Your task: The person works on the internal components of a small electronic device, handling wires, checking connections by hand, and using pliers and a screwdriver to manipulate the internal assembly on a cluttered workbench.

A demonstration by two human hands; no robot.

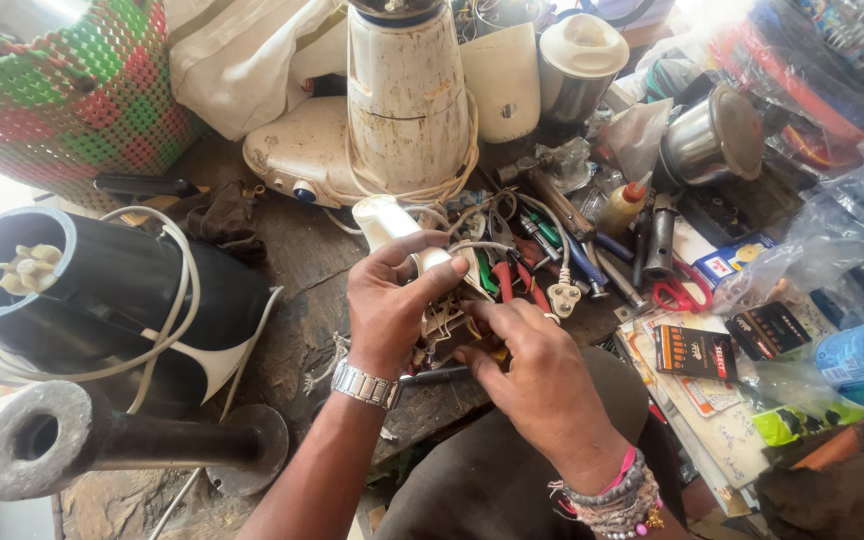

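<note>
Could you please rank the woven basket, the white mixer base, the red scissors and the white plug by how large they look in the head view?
1. Woven basket, cut off by the frame edge.
2. White mixer base.
3. Red scissors.
4. White plug.
The basket sits nearer the camera's edge, so its lead is unsure.

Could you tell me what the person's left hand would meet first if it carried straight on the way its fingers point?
Probably the white appliance part that the left hand already grips, then the cream mixer base behind it; depth is unclear.
</note>
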